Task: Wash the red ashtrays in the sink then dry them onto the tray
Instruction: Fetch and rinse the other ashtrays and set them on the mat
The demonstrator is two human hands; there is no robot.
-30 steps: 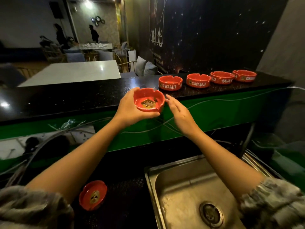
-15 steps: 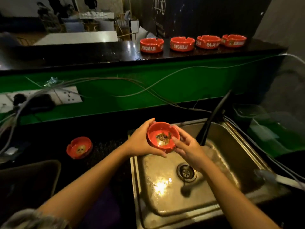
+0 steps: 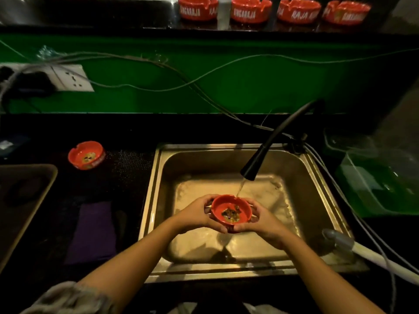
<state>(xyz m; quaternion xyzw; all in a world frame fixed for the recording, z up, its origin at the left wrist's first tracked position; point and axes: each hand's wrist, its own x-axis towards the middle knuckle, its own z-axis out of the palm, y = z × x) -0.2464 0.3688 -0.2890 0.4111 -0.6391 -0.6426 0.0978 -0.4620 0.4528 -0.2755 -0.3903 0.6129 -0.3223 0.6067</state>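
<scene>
both hands cup one red ashtray (image 3: 231, 211) over the sink (image 3: 317, 184), held from opposite sides – left hand (image 3: 199, 215) curls round its left wall, right hand (image 3: 260, 219) round the right, fingers under the base. the two-sided hold keeps it level and mouth-up, likely so the water fills it instead of spilling the ash early. dark ash and scraps sit in the bottom of the bowl.

the black tap (image 3: 267, 150) is running; a thin stream lands at the far rim of the ashtray, just at its edge. my read: it needs to go slightly further under the spout to catch the flow properly.

another dirty ashtray (image 3: 86, 155) waits on the counter left of the sink, well apart from it. four more ashtrays (image 3: 251, 10) line the upper ledge in a row – can't tell if they're dirty from here.

the tray (image 3: 43, 189) sits at the far left edge, dark, contents unclear. a purple cloth (image 3: 94, 232) lies between tray and sink, probably for the drying step.

task is early – washing the first one, nothing visibly dried yet. risk: wet glossy ashtray, slippery, so the grip should stay on both sides while rinsing.
</scene>
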